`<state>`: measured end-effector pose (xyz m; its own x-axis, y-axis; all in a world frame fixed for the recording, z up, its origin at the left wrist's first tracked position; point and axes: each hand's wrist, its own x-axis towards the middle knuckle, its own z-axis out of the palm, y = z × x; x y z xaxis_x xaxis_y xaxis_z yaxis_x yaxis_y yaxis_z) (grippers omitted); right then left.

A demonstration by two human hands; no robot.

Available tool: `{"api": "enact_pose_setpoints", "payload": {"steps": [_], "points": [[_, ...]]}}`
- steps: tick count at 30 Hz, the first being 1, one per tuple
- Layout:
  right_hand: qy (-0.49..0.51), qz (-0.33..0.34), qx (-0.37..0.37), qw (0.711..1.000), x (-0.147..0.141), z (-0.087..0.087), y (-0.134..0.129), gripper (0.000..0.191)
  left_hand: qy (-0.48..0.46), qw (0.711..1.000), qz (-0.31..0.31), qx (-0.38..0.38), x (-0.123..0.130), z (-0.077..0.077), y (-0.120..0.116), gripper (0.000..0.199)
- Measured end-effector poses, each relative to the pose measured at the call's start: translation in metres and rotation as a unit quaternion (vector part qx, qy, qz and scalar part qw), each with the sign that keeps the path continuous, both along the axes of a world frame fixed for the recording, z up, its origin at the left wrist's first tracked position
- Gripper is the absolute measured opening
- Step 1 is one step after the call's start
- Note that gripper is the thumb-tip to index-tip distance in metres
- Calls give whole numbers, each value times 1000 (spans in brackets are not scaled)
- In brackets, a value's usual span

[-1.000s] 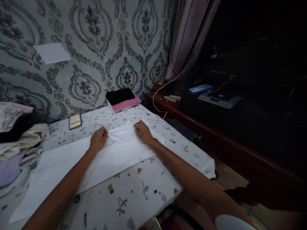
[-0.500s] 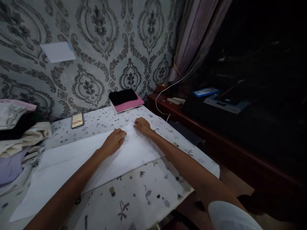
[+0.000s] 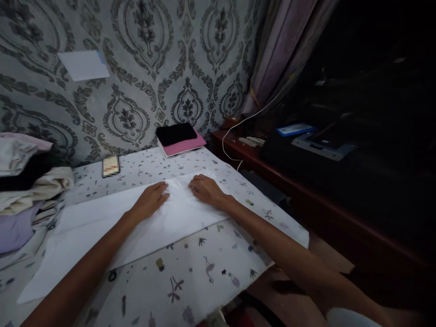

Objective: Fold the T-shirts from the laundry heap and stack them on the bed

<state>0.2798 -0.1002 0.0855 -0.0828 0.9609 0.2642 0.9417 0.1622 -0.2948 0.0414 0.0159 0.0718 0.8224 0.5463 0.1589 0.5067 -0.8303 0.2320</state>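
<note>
A long folded white cloth (image 3: 102, 222) lies across the table, with small creases between my two hands. My left hand (image 3: 151, 200) rests palm down on it, fingers stretched to the right and a little apart. On the cloth's right part lies my right hand (image 3: 207, 190), palm down with its fingers slightly bent and pointing left. Both hands touch the cloth, and neither shows a grip on it. The cloth's right end reaches past my right hand.
A pile of clothes (image 3: 20, 200) sits at the left. Near the wall are a phone-like object (image 3: 111, 165), blurred, and a black folded item (image 3: 176, 132) on a pink book (image 3: 184, 145). A white cable (image 3: 223, 145) hangs by the dark wooden desk (image 3: 272, 165) at the right.
My right hand has moved down from the cloth's far edge and flattened onto it. My left hand has slid slightly left. The cloth's right end now lies flatter.
</note>
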Motion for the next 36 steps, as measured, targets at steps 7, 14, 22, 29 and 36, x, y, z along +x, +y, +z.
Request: {"api": "enact_pose_setpoints", "payload": {"steps": [7, 14, 22, 29, 36], "points": [[127, -70, 118, 982, -2, 5, -40, 30, -55, 998, 18, 22, 21, 27, -16, 56], [309, -219, 194, 905, 35, 14, -105, 30, 33, 996, -80, -32, 64, 15, -24, 76], [204, -258, 21, 944, 26, 0, -155, 17, 70, 993, -83, -40, 65, -13, -11, 81], [113, -309, -17, 944, 22, -10, -150, 10, 33, 995, -85, -50, 65, -16, -11, 76], [66, -241, 73, 966, 3, -5, -121, 26, 62, 991, -62, -100, 55, 6, -32, 78]]}}
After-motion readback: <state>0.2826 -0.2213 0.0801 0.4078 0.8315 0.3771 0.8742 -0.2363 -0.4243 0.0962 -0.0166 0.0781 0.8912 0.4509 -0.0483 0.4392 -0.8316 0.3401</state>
